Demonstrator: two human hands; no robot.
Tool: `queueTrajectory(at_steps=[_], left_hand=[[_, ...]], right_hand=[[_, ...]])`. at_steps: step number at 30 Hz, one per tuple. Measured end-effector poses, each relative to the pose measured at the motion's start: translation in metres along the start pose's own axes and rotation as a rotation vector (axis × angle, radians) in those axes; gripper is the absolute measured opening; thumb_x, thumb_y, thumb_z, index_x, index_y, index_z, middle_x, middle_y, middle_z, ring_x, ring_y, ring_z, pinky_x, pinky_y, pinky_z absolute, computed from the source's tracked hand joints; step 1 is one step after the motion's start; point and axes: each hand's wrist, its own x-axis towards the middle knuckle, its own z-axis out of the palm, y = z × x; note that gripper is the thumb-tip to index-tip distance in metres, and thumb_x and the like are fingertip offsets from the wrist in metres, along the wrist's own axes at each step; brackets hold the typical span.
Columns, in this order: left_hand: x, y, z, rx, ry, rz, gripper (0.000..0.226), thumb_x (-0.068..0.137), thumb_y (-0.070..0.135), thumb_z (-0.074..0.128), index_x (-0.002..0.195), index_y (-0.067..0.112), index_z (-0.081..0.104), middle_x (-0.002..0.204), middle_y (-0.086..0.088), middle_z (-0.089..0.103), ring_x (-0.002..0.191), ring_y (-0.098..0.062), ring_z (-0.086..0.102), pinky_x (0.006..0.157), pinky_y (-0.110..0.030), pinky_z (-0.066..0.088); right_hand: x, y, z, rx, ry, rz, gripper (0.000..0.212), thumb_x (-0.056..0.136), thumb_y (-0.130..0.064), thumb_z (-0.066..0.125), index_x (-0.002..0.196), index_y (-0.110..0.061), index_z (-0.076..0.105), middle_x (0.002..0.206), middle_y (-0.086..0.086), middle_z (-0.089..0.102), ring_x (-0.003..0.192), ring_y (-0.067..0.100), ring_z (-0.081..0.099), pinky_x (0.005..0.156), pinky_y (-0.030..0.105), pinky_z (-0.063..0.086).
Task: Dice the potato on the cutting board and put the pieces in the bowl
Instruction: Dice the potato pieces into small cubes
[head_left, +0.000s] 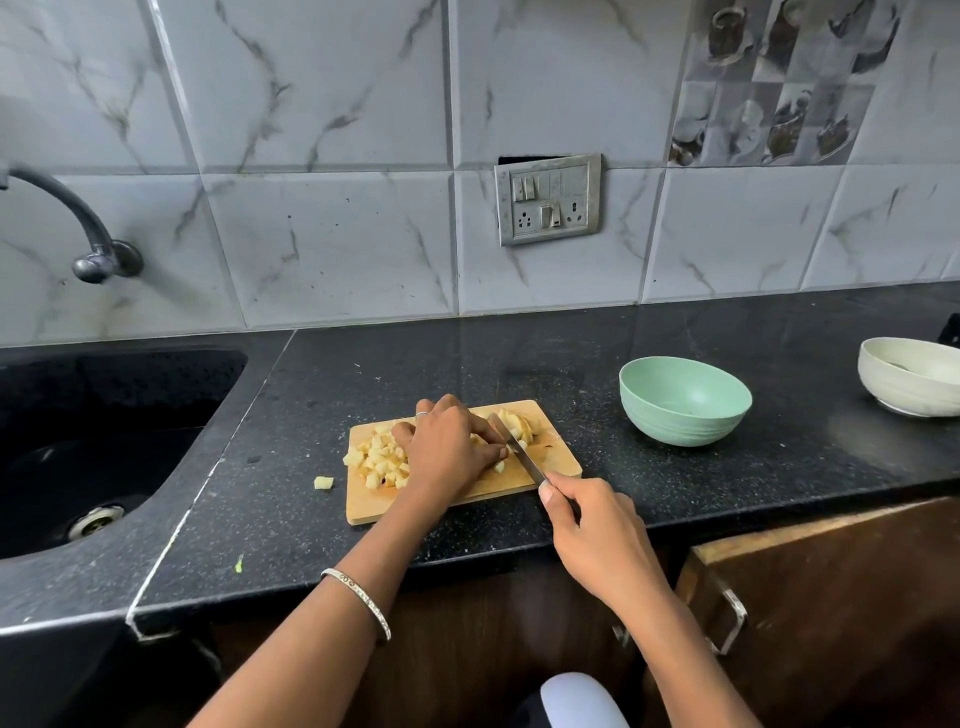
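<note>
A wooden cutting board (519, 486) lies on the black counter. On its left side is a heap of diced potato (382, 457); uncut potato slices (519, 423) lie at its far right. My left hand (452, 447) curls over potato strips in the middle of the board, holding them down. My right hand (597, 535) grips the handle of a knife (519, 447), whose blade rests against the left fingertips. One potato cube (323, 482) lies off the board on the counter. An empty green bowl (684, 400) stands to the right of the board.
A black sink (104, 441) with a tap (78, 228) is at the left. A cream bowl (911, 382) stands at the far right. A socket plate (548, 199) is on the tiled wall. Below the counter's edge is a wooden cabinet (831, 597).
</note>
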Motion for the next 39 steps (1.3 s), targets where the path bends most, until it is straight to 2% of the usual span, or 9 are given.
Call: queueTrajectory(at_steps=[3, 8, 10, 19, 22, 25, 30, 34, 39], left_hand=[[0.001, 0.002, 0.001, 0.003, 0.003, -0.011, 0.02, 0.074, 0.054, 0.076, 0.089, 0.041, 0.077, 0.113, 0.011, 0.056, 0.116, -0.02, 0.039, 0.08, -0.038, 0.022], [0.0, 0.001, 0.002, -0.016, 0.022, -0.016, 0.017, 0.076, 0.053, 0.075, 0.087, 0.039, 0.078, 0.11, 0.012, 0.055, 0.114, -0.019, 0.04, 0.079, -0.037, 0.019], [-0.001, 0.0, 0.004, -0.014, 0.054, -0.027, 0.015, 0.078, 0.05, 0.073, 0.083, 0.037, 0.078, 0.108, 0.012, 0.054, 0.111, -0.019, 0.041, 0.078, -0.037, 0.019], [0.001, -0.015, -0.016, 0.061, 0.049, -0.099, 0.008, 0.079, 0.045, 0.075, 0.08, 0.037, 0.074, 0.11, 0.01, 0.06, 0.118, -0.024, 0.044, 0.082, -0.04, 0.024], [0.005, -0.022, -0.025, 0.053, 0.009, -0.114, 0.004, 0.081, 0.039, 0.073, 0.084, 0.041, 0.072, 0.11, 0.012, 0.064, 0.119, -0.025, 0.045, 0.08, -0.041, 0.023], [0.008, -0.027, -0.028, 0.035, -0.038, -0.064, 0.014, 0.084, 0.037, 0.07, 0.097, 0.044, 0.069, 0.116, 0.014, 0.063, 0.122, -0.023, 0.046, 0.084, -0.042, 0.024], [0.012, -0.022, -0.029, 0.124, -0.235, 0.08, 0.031, 0.088, 0.042, 0.066, 0.118, 0.048, 0.063, 0.134, 0.014, 0.058, 0.13, -0.024, 0.042, 0.097, -0.049, 0.027], [0.01, -0.022, -0.023, 0.155, -0.202, 0.117, 0.019, 0.088, 0.038, 0.063, 0.105, 0.045, 0.068, 0.121, 0.015, 0.063, 0.121, -0.018, 0.05, 0.092, -0.044, 0.027], [0.01, -0.035, -0.022, 0.021, -0.128, 0.146, 0.013, 0.087, 0.035, 0.068, 0.098, 0.04, 0.064, 0.109, 0.018, 0.065, 0.112, -0.013, 0.057, 0.093, -0.04, 0.029]], right_hand=[[0.002, -0.005, -0.005, -0.021, -0.013, -0.007, 0.036, 0.107, -0.039, 0.041, 0.132, -0.024, 0.063, 0.125, 0.007, 0.065, 0.12, 0.032, 0.054, 0.095, 0.04, 0.044], [0.007, -0.01, -0.009, -0.069, -0.039, 0.007, 0.033, 0.106, -0.037, 0.044, 0.124, -0.023, 0.067, 0.117, 0.006, 0.066, 0.109, 0.029, 0.06, 0.09, 0.041, 0.051], [0.007, -0.009, -0.01, -0.067, -0.04, 0.014, 0.032, 0.105, -0.037, 0.046, 0.123, -0.021, 0.067, 0.122, 0.007, 0.066, 0.112, 0.031, 0.06, 0.093, 0.043, 0.051], [0.005, -0.003, -0.005, -0.059, -0.024, -0.029, 0.038, 0.105, -0.045, 0.042, 0.141, -0.042, 0.054, 0.137, -0.001, 0.062, 0.127, 0.029, 0.053, 0.101, 0.043, 0.047], [0.007, -0.006, -0.006, -0.034, 0.021, -0.032, 0.04, 0.105, -0.047, 0.04, 0.143, -0.044, 0.051, 0.137, -0.001, 0.061, 0.126, 0.028, 0.053, 0.1, 0.043, 0.047], [0.008, -0.01, -0.012, -0.077, 0.036, -0.027, 0.039, 0.105, -0.045, 0.042, 0.143, -0.042, 0.052, 0.138, -0.002, 0.061, 0.126, 0.03, 0.054, 0.099, 0.044, 0.048], [0.006, -0.011, -0.014, -0.15, -0.016, -0.025, 0.037, 0.106, -0.041, 0.043, 0.141, -0.04, 0.055, 0.136, -0.001, 0.062, 0.126, 0.03, 0.054, 0.097, 0.042, 0.048], [0.005, -0.01, -0.005, -0.079, -0.059, -0.048, 0.037, 0.105, -0.043, 0.043, 0.136, -0.033, 0.061, 0.133, -0.001, 0.064, 0.125, 0.029, 0.054, 0.098, 0.042, 0.048], [0.008, -0.008, 0.009, 0.004, -0.063, -0.046, 0.041, 0.103, -0.05, 0.044, 0.141, -0.038, 0.056, 0.137, -0.003, 0.062, 0.127, 0.025, 0.054, 0.101, 0.038, 0.046]])
